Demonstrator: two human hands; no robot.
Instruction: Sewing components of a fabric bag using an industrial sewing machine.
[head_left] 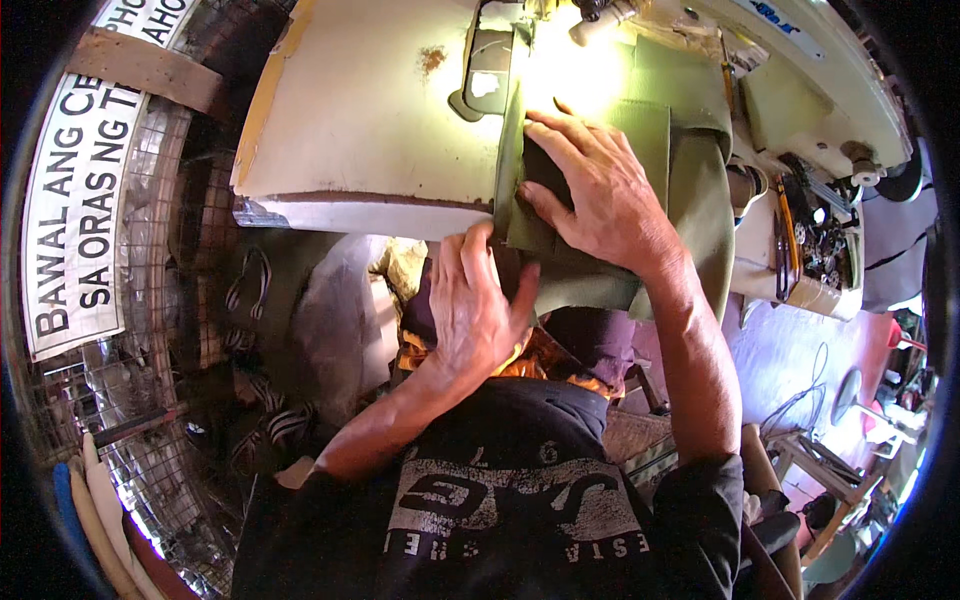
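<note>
Olive green fabric [690, 210], with a narrow folded strip [510, 140], lies on a cream sewing machine table [360, 120] beside a metal plate [488, 75], under a bright lamp glare at the machine head [595, 22]. My right hand [590, 190] rests on the fabric, fingers stretched and slightly spread, thumb near the strip. My left hand [470, 300] is at the table's front edge, fingertips touching near the strip's lower end, thumb held apart from the fingers. What lies under its thumb is shadowed.
Wire mesh [160, 190] with white signs [80, 215] stands at the left. A side surface [810, 290] with tools and small metal parts [815, 230] is at the right, above a pink floor [790, 360] with cords and wooden furniture [840, 480].
</note>
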